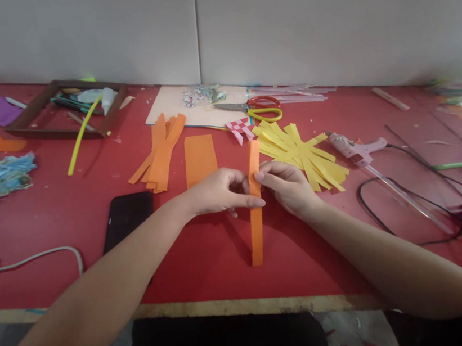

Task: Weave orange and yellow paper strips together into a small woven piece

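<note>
Between the left hand [228, 193] and right hand [288, 185], the orange strip [256, 229] stands near-upright, pinched by both, though its lower end may or may not touch the tabletop [208, 261]. Bare red lies toward the front edge; yellow strips [308, 157] crowd just beyond the right.

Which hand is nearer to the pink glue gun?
Right. The right hand is left of the pink glue gun, with yellow strips between; the left hand is farther left, beyond the right one.
</note>
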Motion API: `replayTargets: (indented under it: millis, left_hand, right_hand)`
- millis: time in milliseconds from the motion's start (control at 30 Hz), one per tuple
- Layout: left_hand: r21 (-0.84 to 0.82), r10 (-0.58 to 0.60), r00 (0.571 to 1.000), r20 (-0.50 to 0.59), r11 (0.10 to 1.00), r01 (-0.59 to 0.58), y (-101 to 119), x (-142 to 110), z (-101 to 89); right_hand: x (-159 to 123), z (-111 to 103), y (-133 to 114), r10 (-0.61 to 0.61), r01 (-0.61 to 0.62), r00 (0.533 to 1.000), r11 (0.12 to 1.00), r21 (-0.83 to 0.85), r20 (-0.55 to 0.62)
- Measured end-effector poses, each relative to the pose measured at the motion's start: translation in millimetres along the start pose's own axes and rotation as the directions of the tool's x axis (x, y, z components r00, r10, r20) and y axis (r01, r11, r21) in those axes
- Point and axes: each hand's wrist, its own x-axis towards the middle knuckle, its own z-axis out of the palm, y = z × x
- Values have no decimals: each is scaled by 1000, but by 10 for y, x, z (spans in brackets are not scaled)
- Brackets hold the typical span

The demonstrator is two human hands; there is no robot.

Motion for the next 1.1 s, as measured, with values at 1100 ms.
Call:
replayTargets:
  millis: [1100]
  left_hand:
    - [-44, 145, 928, -345, 984, -170, -51, 75, -65]
  right_hand:
    - [-7, 53, -90, 45, -42, 999, 995, 92, -24]
